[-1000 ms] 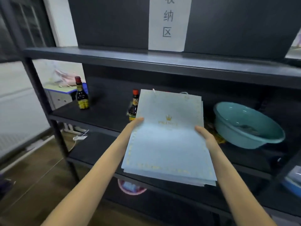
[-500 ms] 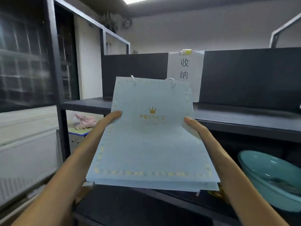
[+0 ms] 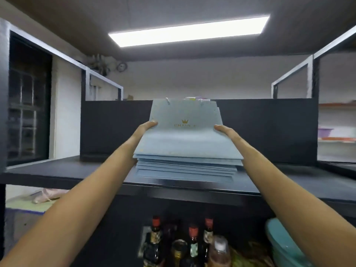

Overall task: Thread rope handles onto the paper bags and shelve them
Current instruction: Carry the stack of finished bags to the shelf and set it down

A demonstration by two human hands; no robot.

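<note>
We are holding the blue paper bags [image 3: 185, 139] between our left hand [image 3: 147, 126] and right hand [image 3: 224, 129], thumbs gripping on top, over the black shelf [image 3: 77, 170].

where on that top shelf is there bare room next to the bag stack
Bare dark board lies on the top shelf left of the bag stack, out to the left post, and right of it toward the right frame. The middle is taken by the stack, held by the left hand and right hand. Below, bottles crowd together.
</note>
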